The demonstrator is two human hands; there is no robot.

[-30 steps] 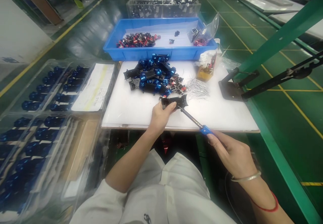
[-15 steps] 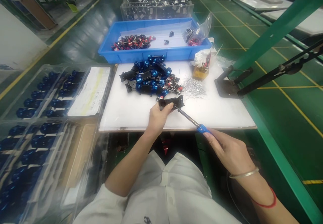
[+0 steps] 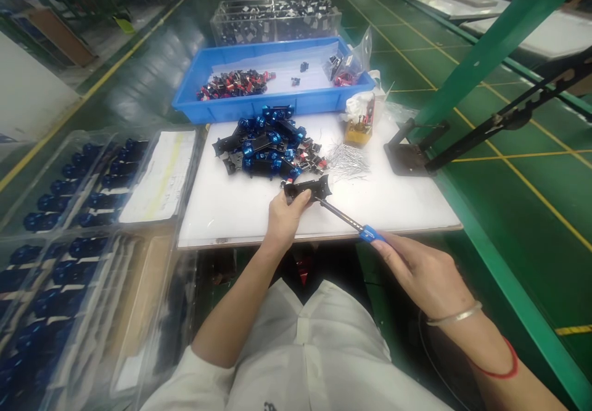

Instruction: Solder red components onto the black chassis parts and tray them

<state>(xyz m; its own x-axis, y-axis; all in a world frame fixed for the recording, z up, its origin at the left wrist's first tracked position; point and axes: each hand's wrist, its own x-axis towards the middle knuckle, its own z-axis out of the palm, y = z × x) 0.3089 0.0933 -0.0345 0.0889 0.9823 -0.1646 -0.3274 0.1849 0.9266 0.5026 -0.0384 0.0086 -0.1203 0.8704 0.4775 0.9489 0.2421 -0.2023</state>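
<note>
Near the front of the white worktop, my left hand [image 3: 287,216] grips a black plastic part [image 3: 314,187] with curved ends, thumb pressed on its near side. My right hand [image 3: 423,272] is wrapped round the blue handle of a screwdriver [image 3: 345,216]. Its long metal shaft points up and left, and the tip meets the black part beside my left thumb; the exact contact spot is too small to make out. Just beyond lies a pile of blue and black parts [image 3: 268,145]. Small red and black pieces [image 3: 312,157] and thin silver pins [image 3: 348,159] lie to its right.
A blue tray [image 3: 272,106] of small red and black pieces stands behind the pile. The yellow holder [image 3: 358,132] sits at the back right, near a black metal bracket [image 3: 409,158] and green post [image 3: 467,71]. Clear trays of blue parts [image 3: 50,204] and a paper sheet [image 3: 160,176] are at left.
The view has shifted slightly, so the worktop and its things appear a little further left. Both hands keep their hold, with the screwdriver still against the black part.
</note>
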